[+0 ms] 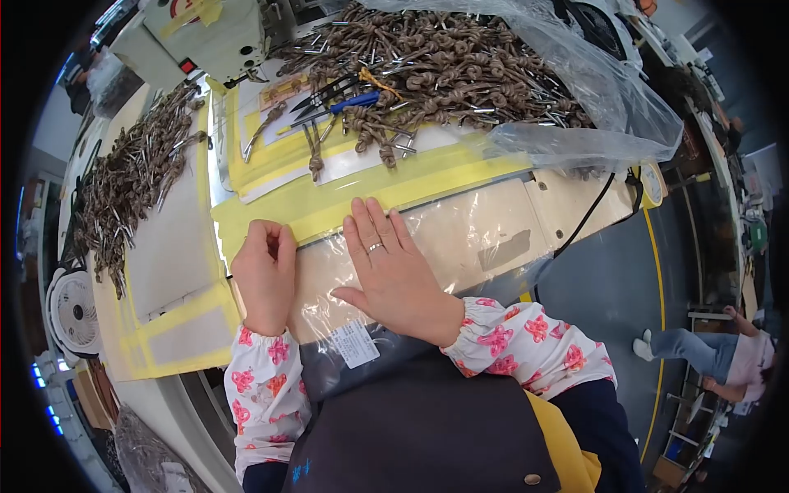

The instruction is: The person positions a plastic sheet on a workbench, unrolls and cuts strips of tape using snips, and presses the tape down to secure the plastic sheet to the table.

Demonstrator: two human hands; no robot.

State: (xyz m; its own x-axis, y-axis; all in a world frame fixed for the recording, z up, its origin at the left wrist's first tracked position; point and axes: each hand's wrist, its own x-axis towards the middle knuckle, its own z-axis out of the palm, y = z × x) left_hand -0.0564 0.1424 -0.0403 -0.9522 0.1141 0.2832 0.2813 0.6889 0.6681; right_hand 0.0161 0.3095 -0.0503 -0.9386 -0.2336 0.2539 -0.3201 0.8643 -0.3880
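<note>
Hands at the near edge of a desk [514,209], seen from the wearer's head. The left hand [267,275] is closed, its fingers curled inward and its thumb against the forefinger, beside the yellow tape [370,185] that borders the work surface; whether it grips any film between the fingertips cannot be told. The right hand [390,279] is open and palm down, its fingers extended and close together, its thumb spread to the side, and a ring on one finger. It lies over a clear plastic bag [325,308], with its fingertips at the tape. The bag covers part of the bare board and extends toward the wearer; a white printed label [355,343] shows on it below the two hands.

Beyond the hands, a large heap of knotted brown cords [460,62] with metal tips covers the far part of the desk, partly bordered by a loose translucent sheet [596,103]. A blue-bodied tool [357,101] lies at the near side of the heap, with a few separate cords close by. A second heap of similar cords [136,181] lies at the left, near a white fan [76,312]. A machine [201,41] stands at the upper left. A person [731,357] appears at the far right, well apart from the desk.
</note>
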